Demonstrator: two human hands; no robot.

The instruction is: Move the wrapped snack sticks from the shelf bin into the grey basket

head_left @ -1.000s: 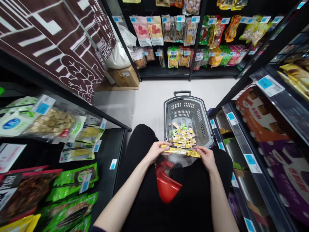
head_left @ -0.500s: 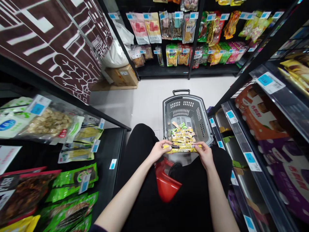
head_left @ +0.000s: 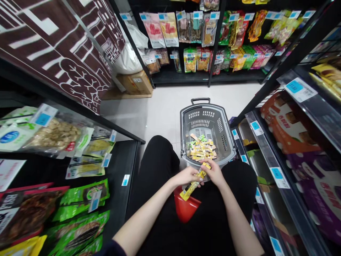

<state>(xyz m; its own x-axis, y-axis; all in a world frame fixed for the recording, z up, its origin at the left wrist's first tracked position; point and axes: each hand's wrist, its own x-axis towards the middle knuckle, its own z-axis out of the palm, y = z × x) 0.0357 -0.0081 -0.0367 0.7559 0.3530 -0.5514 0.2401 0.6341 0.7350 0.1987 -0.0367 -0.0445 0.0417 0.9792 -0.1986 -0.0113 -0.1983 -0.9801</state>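
Observation:
My left hand (head_left: 186,176) and my right hand (head_left: 212,171) meet over my lap, both closed on a bundle of long yellow snack sticks (head_left: 192,186) that tilts down to the left. Just beyond them a grey shopping basket (head_left: 205,117) stands on the floor, with a heap of small yellow and green snack packets (head_left: 201,149) in its near end. A red stool (head_left: 185,207) shows between my black-clad legs.
Black shelves with bagged snacks line both sides: green and clear bags on the left (head_left: 80,199), orange and purple packs on the right (head_left: 287,128). A far shelf (head_left: 207,39) with hanging packets, a cardboard box (head_left: 135,83) and a white sack (head_left: 130,60) stand ahead across pale floor.
My hands were apart, holding the yellow sticks level over the basket's near edge. They have come together nearer my lap, and the bundle now hangs slanted from them.

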